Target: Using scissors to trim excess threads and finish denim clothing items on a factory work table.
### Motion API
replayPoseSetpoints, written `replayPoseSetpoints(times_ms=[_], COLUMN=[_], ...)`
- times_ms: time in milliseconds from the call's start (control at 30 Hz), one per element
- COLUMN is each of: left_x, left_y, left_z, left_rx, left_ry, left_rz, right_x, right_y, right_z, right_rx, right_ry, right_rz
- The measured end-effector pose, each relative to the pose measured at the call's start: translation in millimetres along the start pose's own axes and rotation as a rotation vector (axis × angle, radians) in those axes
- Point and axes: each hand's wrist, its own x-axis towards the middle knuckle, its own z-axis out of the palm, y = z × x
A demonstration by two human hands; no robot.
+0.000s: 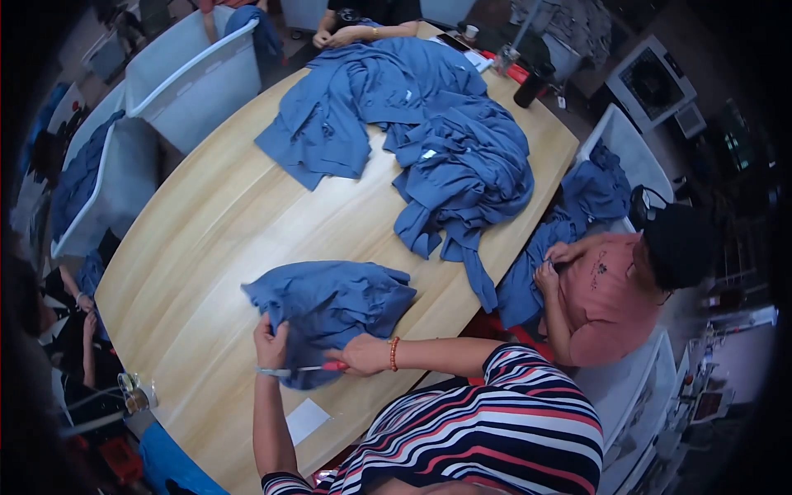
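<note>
Blue garment point(330, 305) near the table's point(206, 247) edge: left hand point(270, 346) pinches it; right hand's point(359, 356) grip closed on snips point(309, 369).

Single view only, taken from a camera worn on the person's head, facing steeply down and forward over a wooden table point(206, 247). The near edge of the frame takes in the wearer's striped top point(495, 429) and both forearms, so the hands sit close under the lens. The far end of the table lies at the top of the frame, with a seated person there. The fisheye lens bends the table edge and darkens the rim; detail at the left and right borders is probably unreliable. No second view overlaps this one.
</note>
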Motion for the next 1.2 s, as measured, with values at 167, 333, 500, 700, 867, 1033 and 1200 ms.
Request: replayPoseSetpoints(times_ms=[167, 333, 500, 700, 867, 1033, 1200], left_x=[6, 47, 117, 273, 362, 404, 357], left_y=[137, 184, 145, 28, 16, -40, -60], left_z=[100, 167, 223, 204, 206, 179, 122], left_rx=[-0.219, -0.069, 0.175, 0.694, 1.103, 1.143, 1.106], left_ry=[-0.367, -0.51, -0.428, 0.121, 0.221, 0.39, 0.246], left_rz=[0.238, 0.581, 0.71, 0.379, -0.034, 0.222, 0.459], right_x=[-36, -142, -237, -223, -196, -198, -174], right_y=[48, 108, 165, 193, 186, 205, 207], right_z=[-69, -185, -281, -212, -185, -191, -198], right_rx=[-0.296, -0.408, -0.281, -0.172, -0.027, -0.064, -0.03], right_ry=[0.518, 1.108, 0.927, 0.93, 0.849, 0.915, 0.843], right_rz=[0.228, 0.54, 1.471, 1.102, 0.888, 0.742, 0.736])
